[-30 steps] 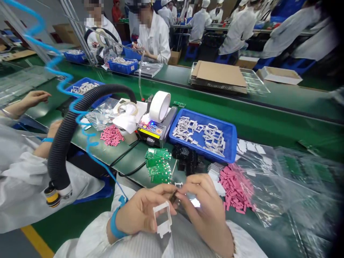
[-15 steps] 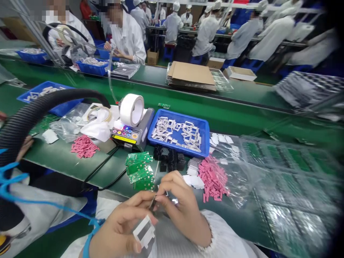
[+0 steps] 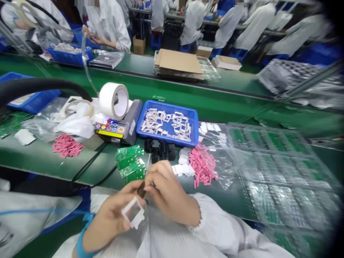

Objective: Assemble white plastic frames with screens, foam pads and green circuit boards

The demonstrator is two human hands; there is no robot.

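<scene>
My left hand [image 3: 109, 216], with a blue band at its wrist, grips a small white rectangular plastic frame [image 3: 138, 218] between thumb and fingers. A thin dark piece [image 3: 141, 190] sits between the fingertips of both hands, just above the frame. My right hand [image 3: 169, 195] is closed in a pinch at that piece's right edge; its exact kind is unclear. Green circuit boards [image 3: 131, 163] lie in a stack just beyond the hands. Black parts [image 3: 161, 150], white pads [image 3: 184, 170] and a heap of pink pieces [image 3: 202, 165] are close by on the bench.
A blue tray [image 3: 197, 125] of white frames stands behind the black parts. Left of it, a grey device [image 3: 137, 118] carries a white tape roll [image 3: 110, 100]. Clear trays of green boards [image 3: 271, 141] cover the right side. Another pink heap [image 3: 67, 145] lies left.
The view has swung, so the bench contents appear farther left and slightly higher. Both hands stay together; the dark piece now shows a broader brownish face, and the frame remains in my left hand.
</scene>
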